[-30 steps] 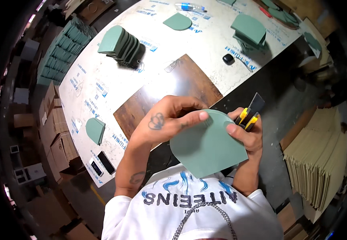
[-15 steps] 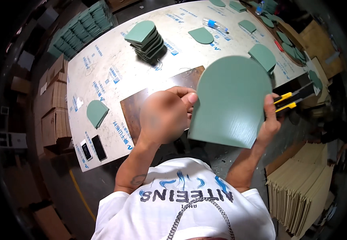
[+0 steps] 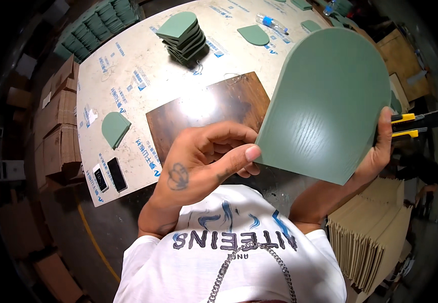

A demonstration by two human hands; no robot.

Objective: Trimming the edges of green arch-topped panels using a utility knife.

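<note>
A green board [image 3: 325, 106] with a rounded top and a straight lower end is held up in front of me, tilted, its face showing a faint wood grain. My right hand [image 3: 380, 146] grips its right edge, thumb in front and the other fingers hidden behind. A yellow-and-black tool [image 3: 423, 121], apparently a utility knife, sticks out to the right from that same hand. At the board's lower left corner, the thumb and fingers of my left hand [image 3: 199, 156] pinch the edge. Below the board's left side, a dark brown glossy panel [image 3: 178, 121] lies on the white table [image 3: 128, 55].
A stack of green boards [image 3: 178, 30] stands at the table's far side, near a loose board [image 3: 253, 35] and a plastic bottle [image 3: 272, 23]. More green boards [image 3: 115, 129] and a black phone [image 3: 117, 174] lie left. Cardboard stacks flank the table: left [image 3: 60, 126], right [image 3: 370, 242].
The green board has moved right and up, closer to view, and leans more to the right. Both hands have shifted with it, the left still at its lower left edge.
</note>
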